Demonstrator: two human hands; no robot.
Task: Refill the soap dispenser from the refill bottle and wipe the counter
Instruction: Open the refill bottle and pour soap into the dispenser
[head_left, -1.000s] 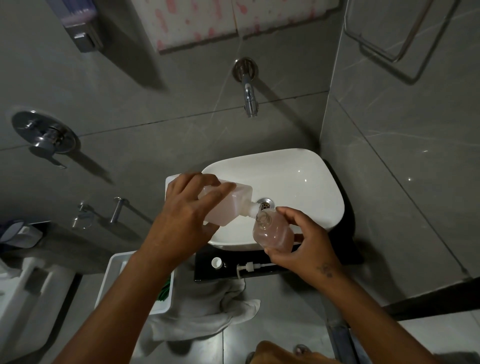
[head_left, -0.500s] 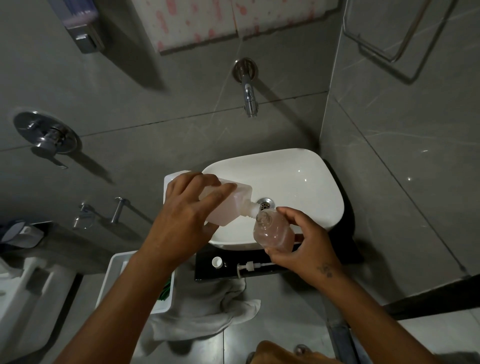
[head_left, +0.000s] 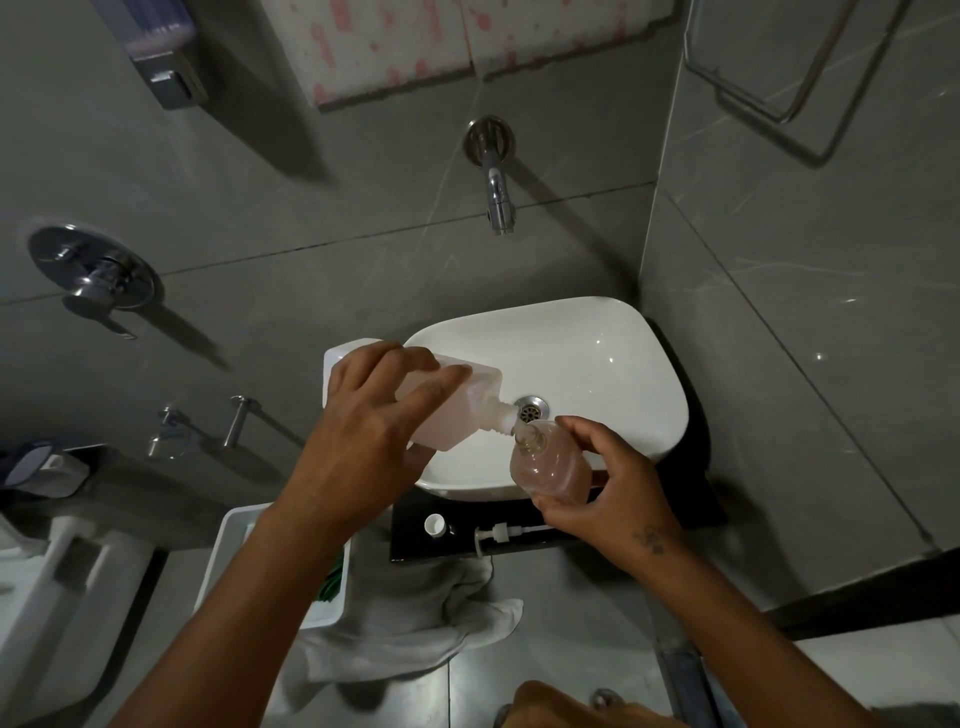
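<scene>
Left hand (head_left: 363, 436) wraps the refill bottle (head_left: 462, 405), lying almost level, neck touching the mouth of the soap dispenser (head_left: 550, 462); right hand (head_left: 613, 488) clasps the dispenser, probably above the basin (head_left: 597, 353).

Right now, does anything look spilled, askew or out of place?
No spill shows. The refill bottle is tipped, neck at the dispenser mouth, both held over the sink. The pump and a cap lie loose on the counter; a cloth hangs off its front edge.
</scene>
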